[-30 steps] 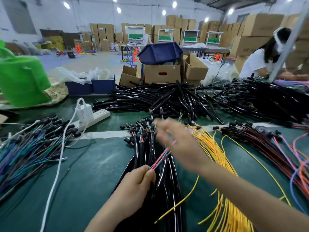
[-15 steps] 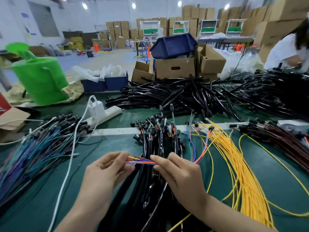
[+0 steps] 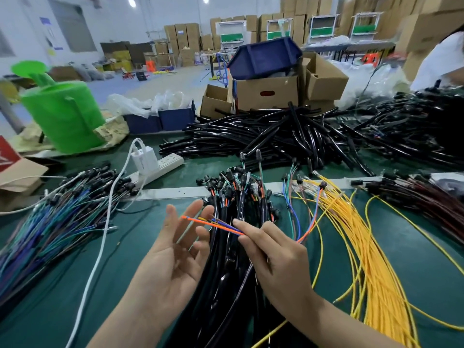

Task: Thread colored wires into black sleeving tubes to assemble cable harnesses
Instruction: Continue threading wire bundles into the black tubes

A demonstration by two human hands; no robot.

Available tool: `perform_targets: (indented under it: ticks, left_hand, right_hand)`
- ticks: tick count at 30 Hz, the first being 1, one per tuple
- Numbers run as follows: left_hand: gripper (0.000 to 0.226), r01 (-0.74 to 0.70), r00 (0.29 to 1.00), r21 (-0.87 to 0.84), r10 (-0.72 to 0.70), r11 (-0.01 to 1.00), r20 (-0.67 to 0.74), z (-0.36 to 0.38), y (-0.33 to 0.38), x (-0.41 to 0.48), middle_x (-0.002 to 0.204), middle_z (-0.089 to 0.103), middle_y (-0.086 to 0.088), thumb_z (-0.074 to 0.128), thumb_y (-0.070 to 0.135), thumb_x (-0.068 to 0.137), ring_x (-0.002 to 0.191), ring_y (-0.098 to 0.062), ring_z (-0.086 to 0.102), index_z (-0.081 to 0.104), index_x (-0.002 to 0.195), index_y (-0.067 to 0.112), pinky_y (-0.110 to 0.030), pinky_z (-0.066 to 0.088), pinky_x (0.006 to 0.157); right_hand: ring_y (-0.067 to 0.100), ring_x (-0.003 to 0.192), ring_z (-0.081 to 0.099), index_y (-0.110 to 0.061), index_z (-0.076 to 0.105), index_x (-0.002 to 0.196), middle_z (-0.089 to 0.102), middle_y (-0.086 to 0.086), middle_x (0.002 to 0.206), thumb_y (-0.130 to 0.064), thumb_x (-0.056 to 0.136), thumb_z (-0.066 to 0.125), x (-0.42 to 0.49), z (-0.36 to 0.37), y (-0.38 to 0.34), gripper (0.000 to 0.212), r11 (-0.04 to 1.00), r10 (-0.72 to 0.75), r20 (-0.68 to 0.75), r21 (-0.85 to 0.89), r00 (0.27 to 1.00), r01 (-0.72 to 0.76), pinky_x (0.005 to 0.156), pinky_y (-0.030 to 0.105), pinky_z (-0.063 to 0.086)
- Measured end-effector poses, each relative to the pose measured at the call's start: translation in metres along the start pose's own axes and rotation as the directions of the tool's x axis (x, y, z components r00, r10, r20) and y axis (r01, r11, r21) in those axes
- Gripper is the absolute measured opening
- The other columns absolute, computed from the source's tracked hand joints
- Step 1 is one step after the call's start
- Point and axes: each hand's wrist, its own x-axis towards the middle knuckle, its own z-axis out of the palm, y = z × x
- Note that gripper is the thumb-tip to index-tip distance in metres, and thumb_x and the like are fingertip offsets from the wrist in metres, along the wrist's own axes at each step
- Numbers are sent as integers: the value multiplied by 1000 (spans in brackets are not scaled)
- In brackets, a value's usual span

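On the dark green tabletop [image 3: 75, 297], a bundle of blue-green wires [image 3: 50, 222] lies at the left edge. The left hand [image 3: 175, 252] is spread wide, palm up. The right hand [image 3: 278, 262] pinches thin orange and blue wires [image 3: 213, 224] above the near edge. Loose black sleeving tubes [image 3: 276, 136] are heaped along the far edge, with stacked cardboard boxes [image 3: 426, 28] behind.

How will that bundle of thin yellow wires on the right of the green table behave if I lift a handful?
Probably floppy: the thin yellow wires already bend and loop loosely across the green table. Likely light, since each strand is slender. A handful may drag neighbours along, because stray loops cross one another at the bundle's edge.
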Motion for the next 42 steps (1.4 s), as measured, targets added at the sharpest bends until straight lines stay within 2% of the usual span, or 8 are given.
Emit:
perform_targets:
  ticks: [14,19,22,27,34,37,39,42]
  left_hand:
    - [34,69,997,124,-72,990,18,-3,-25,-4,94,74,-4,74,20,56,48,-4,55,77,89,10,-12,46,41]
    - [21,-338,924,494,383,801,12,-13,-32,-1,83,75,-10,68,21,68,61,-8,65,78,85,20,-14,53,57]
    - [20,-425,886,564,453,708,98,-15,-31,0,78,74,-10,69,21,65,64,-11,68,78,83,19,-14,53,61]
    - [13,-374,913,688,377,622,155,-14,-20,10,72,73,-12,70,7,70,61,-12,68,79,73,16,-15,53,58]
    - [17,-94,992,836,-22,540,125,-12,1,29,84,73,-19,65,2,80,70,-15,70,79,81,12,-15,54,62]
    - [16,-67,980,953,-160,296,119,1,20,47,79,74,-14,66,7,83,65,-13,70,79,75,14,-16,55,59]
    - [16,-188,982,980,-14,73,189,21,40,79,69,74,-8,67,11,85,57,-10,68,77,72,12,-16,54,56]
    - [13,-245,947,969,207,-22,244,55,60,148,76,73,-10,63,7,89,60,-12,68,72,94,-2,-18,57,59]
  right_hand:
    - [12,52,46,-14,67,118,51,1,70,-22,95,51,-3,-3,-2,29,997,-70,56,42,996,67,44,29,43]
    - [16,54,56,-12,71,112,59,2,70,-24,94,52,-4,-2,-4,29,996,-81,60,-17,995,83,47,30,47]
    - [15,57,57,-12,71,110,60,-1,71,-25,93,54,-5,-1,-4,28,997,-66,56,-46,996,69,49,30,48]
    - [16,58,56,-14,72,109,60,-1,71,-24,93,56,-3,-2,0,25,992,-86,67,-90,994,92,50,30,48]
    - [18,61,60,-10,75,100,67,-1,75,-18,90,64,1,-3,14,16,963,-202,45,-173,978,207,52,30,49]
    - [18,59,59,-10,75,95,66,0,72,-16,88,66,1,3,18,13,964,-193,56,-178,980,200,49,29,48]
    - [19,56,58,-11,75,91,64,0,69,-17,88,65,1,8,19,12,963,-189,76,-183,979,200,45,28,46]
    - [17,54,57,-15,75,85,63,-3,66,-21,88,62,2,10,21,15,966,-171,106,-178,980,188,43,26,44]
